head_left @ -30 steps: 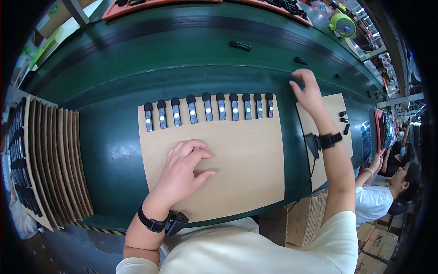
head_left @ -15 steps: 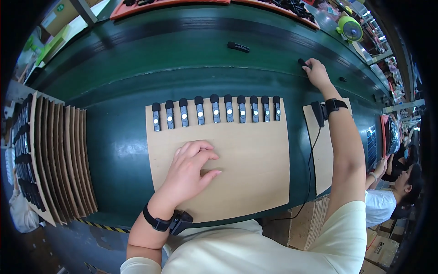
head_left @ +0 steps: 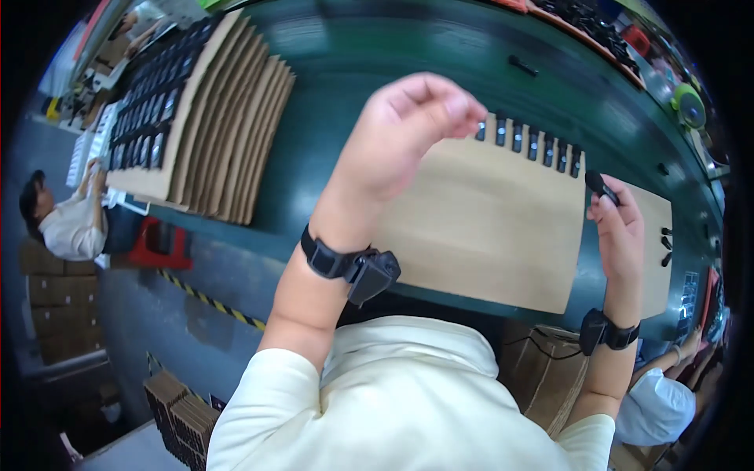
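Note:
A brown cardboard sheet (head_left: 487,235) lies on the green bench in front of me. Along its far edge runs a row of small black microphones (head_left: 517,138) with foam tops. My left hand (head_left: 412,125) is raised over the sheet's far left part and hides that end of the row. Its fingers are curled together in a pinch; whatever may be between them is hidden. Beyond the right end of the row, my right hand (head_left: 620,224) grips a black microphone (head_left: 603,188), foam top pointing up and away.
Leaning cardboard sheets (head_left: 228,133) stand at the left, the outermost bearing rows of microphones. Another cardboard sheet (head_left: 656,216) with several small black pieces lies at right. A loose microphone (head_left: 522,66) and an orange-rimmed tray (head_left: 581,30) are farther back. People work at both sides.
My right hand has come back from the far bench with a microphone, to the sheet's right edge. My left hand has lifted and its fingers have closed. The view has swung left.

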The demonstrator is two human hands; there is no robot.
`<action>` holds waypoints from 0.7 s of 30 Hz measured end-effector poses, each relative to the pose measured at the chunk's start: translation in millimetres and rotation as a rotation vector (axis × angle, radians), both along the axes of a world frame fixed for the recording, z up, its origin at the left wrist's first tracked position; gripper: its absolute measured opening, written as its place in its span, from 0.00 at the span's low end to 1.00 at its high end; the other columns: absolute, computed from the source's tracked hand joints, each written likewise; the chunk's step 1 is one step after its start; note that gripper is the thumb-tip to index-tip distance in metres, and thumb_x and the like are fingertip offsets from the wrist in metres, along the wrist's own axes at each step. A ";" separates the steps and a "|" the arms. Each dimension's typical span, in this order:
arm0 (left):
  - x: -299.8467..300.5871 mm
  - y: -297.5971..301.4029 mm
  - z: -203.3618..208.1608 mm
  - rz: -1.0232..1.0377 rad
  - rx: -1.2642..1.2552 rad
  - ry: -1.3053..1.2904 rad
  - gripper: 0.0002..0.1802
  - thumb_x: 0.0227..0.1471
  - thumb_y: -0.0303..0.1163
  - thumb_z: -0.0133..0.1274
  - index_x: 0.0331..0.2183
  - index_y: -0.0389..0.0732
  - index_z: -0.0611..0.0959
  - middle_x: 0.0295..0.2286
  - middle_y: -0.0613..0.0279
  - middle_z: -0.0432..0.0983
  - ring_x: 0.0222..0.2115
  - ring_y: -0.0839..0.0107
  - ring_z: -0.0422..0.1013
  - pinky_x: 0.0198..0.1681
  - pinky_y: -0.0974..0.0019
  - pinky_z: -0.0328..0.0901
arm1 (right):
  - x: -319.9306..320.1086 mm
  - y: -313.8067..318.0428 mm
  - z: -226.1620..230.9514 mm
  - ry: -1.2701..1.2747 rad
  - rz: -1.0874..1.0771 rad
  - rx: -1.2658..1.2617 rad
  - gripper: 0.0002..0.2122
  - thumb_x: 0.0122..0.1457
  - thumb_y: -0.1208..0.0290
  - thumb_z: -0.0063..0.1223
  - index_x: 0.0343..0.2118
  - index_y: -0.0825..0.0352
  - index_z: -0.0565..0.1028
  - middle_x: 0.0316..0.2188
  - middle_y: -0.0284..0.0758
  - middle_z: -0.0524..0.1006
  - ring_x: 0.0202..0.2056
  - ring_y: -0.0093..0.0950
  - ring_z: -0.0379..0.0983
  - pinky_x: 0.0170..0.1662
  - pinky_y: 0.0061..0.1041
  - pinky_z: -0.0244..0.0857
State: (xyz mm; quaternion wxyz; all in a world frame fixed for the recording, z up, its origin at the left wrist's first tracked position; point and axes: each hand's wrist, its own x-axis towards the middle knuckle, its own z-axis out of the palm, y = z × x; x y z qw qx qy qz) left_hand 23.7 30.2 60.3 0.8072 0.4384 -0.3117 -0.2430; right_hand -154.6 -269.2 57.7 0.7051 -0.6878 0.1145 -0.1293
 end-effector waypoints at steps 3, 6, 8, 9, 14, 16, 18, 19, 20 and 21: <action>-9.0 16.7 23.7 -0.158 -0.337 0.161 0.11 0.58 0.36 0.55 0.38 0.38 0.79 0.35 0.61 0.78 0.35 0.70 0.73 0.42 0.68 0.69 | -14.8 56.4 -2.8 -0.042 0.125 -0.151 0.12 0.61 0.77 0.53 0.48 0.69 0.73 0.36 0.30 0.75 0.37 0.17 0.69 0.42 0.17 0.64; -19.5 29.9 41.5 -0.297 -0.589 0.345 0.12 0.59 0.38 0.53 0.38 0.38 0.79 0.32 0.63 0.77 0.32 0.72 0.73 0.39 0.70 0.69 | -22.4 113.8 8.3 -0.007 0.369 -0.146 0.12 0.58 0.79 0.51 0.45 0.71 0.73 0.37 0.34 0.75 0.39 0.24 0.71 0.45 0.22 0.65; -28.9 36.0 51.1 -0.318 -0.620 0.266 0.12 0.61 0.40 0.49 0.37 0.42 0.79 0.31 0.69 0.72 0.33 0.73 0.67 0.42 0.67 0.62 | -21.0 142.6 17.8 -0.137 0.475 -0.310 0.11 0.57 0.79 0.52 0.43 0.71 0.74 0.37 0.35 0.75 0.39 0.27 0.72 0.45 0.24 0.65; -32.8 38.6 54.4 -0.325 -0.635 0.225 0.13 0.62 0.41 0.46 0.36 0.44 0.79 0.30 0.72 0.70 0.34 0.74 0.64 0.43 0.65 0.59 | -21.6 150.9 21.7 -0.266 0.582 -0.479 0.11 0.56 0.79 0.54 0.42 0.71 0.75 0.37 0.37 0.76 0.38 0.29 0.73 0.45 0.25 0.65; -21.7 36.6 55.3 -0.380 -0.587 0.299 0.17 0.65 0.41 0.41 0.32 0.41 0.78 0.30 0.66 0.70 0.33 0.71 0.66 0.43 0.64 0.61 | -37.7 158.8 39.4 -0.295 0.642 -0.641 0.11 0.53 0.79 0.55 0.41 0.70 0.76 0.36 0.39 0.77 0.38 0.34 0.74 0.44 0.27 0.66; -1.8 30.2 48.9 -0.247 -0.383 0.304 0.11 0.61 0.37 0.49 0.36 0.40 0.79 0.30 0.65 0.74 0.31 0.73 0.69 0.38 0.68 0.66 | -44.7 152.1 41.7 -0.281 0.627 -0.672 0.12 0.52 0.79 0.56 0.41 0.70 0.76 0.35 0.39 0.77 0.37 0.35 0.74 0.44 0.27 0.66; 19.8 20.7 51.5 -0.193 -0.280 0.291 0.09 0.59 0.34 0.52 0.37 0.39 0.80 0.29 0.65 0.76 0.29 0.73 0.71 0.36 0.70 0.68 | -49.6 148.1 45.0 -0.283 0.603 -0.695 0.12 0.52 0.79 0.56 0.41 0.70 0.77 0.34 0.39 0.78 0.37 0.36 0.74 0.44 0.27 0.67; 31.1 16.6 56.4 -0.096 -0.124 0.203 0.10 0.59 0.36 0.53 0.38 0.40 0.80 0.30 0.65 0.76 0.30 0.74 0.71 0.36 0.71 0.68 | -51.8 146.5 46.0 -0.285 0.585 -0.686 0.13 0.52 0.80 0.56 0.42 0.70 0.77 0.34 0.39 0.78 0.37 0.35 0.75 0.44 0.27 0.67; 42.1 9.3 62.3 -0.005 0.026 0.113 0.11 0.59 0.37 0.53 0.38 0.40 0.80 0.30 0.66 0.76 0.30 0.75 0.71 0.36 0.71 0.68 | -54.4 143.1 47.0 -0.284 0.561 -0.681 0.13 0.52 0.80 0.56 0.42 0.70 0.77 0.33 0.38 0.78 0.37 0.34 0.75 0.43 0.27 0.67; 52.4 2.6 67.5 0.088 0.173 0.020 0.12 0.58 0.38 0.54 0.38 0.40 0.80 0.31 0.66 0.76 0.31 0.76 0.71 0.36 0.72 0.68 | -56.5 139.8 47.3 -0.283 0.537 -0.675 0.13 0.53 0.80 0.56 0.42 0.70 0.77 0.33 0.38 0.79 0.37 0.33 0.75 0.43 0.27 0.68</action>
